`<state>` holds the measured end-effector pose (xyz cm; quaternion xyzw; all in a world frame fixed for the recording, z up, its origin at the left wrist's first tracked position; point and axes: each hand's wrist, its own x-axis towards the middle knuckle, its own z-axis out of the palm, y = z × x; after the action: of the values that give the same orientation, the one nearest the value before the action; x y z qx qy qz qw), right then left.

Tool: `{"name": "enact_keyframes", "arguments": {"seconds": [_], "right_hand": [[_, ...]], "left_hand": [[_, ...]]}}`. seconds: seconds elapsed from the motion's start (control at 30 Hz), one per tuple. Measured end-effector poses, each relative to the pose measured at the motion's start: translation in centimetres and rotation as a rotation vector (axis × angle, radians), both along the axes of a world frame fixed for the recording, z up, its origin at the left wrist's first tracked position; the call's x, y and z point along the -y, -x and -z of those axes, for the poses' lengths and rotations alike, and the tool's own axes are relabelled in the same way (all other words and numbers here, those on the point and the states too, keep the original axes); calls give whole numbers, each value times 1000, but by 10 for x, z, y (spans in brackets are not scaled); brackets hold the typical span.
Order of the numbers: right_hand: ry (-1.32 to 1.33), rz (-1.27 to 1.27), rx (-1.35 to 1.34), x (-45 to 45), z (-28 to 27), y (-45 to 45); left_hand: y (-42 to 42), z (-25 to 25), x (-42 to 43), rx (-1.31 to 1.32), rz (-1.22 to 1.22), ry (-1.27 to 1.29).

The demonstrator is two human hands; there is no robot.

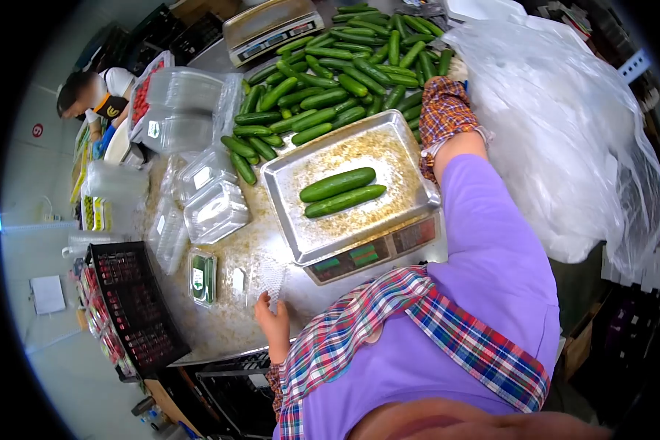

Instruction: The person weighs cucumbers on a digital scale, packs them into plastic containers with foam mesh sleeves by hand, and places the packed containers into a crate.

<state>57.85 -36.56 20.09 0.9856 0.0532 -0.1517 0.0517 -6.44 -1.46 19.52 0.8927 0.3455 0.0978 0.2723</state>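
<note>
My left hand (273, 320) is at the table's near edge, fingers apart, beside an empty clear container (260, 279). My right arm reaches to the right side of the cucumber pile (337, 81); past the checked sleeve (449, 110) only a pale part of my right hand (457, 70) shows, its fingers hidden. Two cucumbers (341, 192) lie side by side in a metal tray (282, 213) on a scale (374, 249). A closed clear pack with cucumbers (202, 277) sits left of the tray. Open clear containers (216, 211) lie further back.
A black crate (136, 301) stands at the left edge. Stacked clear containers (180, 110) and another scale (271, 29) are at the back. A large plastic bag (550, 139) fills the right side. Another person (103, 95) leans over at the far left.
</note>
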Motion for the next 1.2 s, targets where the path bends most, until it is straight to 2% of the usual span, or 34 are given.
{"name": "enact_keyframes", "arguments": {"seconds": [0.23, 0.4, 0.47, 0.5, 0.53, 0.6, 0.67, 0.77, 0.8, 0.87, 0.93, 1.0, 1.07, 1.2], "right_hand": [[81, -47, -38, -1, -1, -6], [64, -164, 55, 6, -12, 13], [-71, -153, 140, 9, -15, 33], [-254, -35, 151, 11, 3, 18], [-436, 132, 166, -5, -43, 64], [-635, 273, 165, -28, -80, 113], [-854, -20, 216, -34, -92, 162], [-994, -298, 162, -36, -99, 225], [-1039, -330, 44, -34, -103, 241], [-1045, -473, 26, -33, -104, 271], [-987, -508, -80, -32, -108, 296], [-982, -627, -44, -31, -94, 307], [-899, -641, -24, -35, -105, 326], [-874, -753, 234, -39, -80, 332]], "left_hand": [[-20, -38, 10, 112, -144, 204], [-65, -60, 16, 257, -24, 162], [-92, -73, 22, 335, 103, 104], [-105, -78, 27, 339, 196, 42], [-120, -82, 32, 345, 290, -21], [-150, -87, 43, 422, 546, -242], [-175, -92, 59, 394, 670, -301], [-206, -81, 64, 448, 686, -326], [-217, -75, 58, 473, 676, -299], [-238, -76, 47, 428, 632, -349], [-250, -78, 45, 290, 741, -285], [-261, -76, 47, 147, 826, -259], [-287, -58, 36, 56, 953, -226], [-305, -71, 32, -64, 1051, -114]]}}
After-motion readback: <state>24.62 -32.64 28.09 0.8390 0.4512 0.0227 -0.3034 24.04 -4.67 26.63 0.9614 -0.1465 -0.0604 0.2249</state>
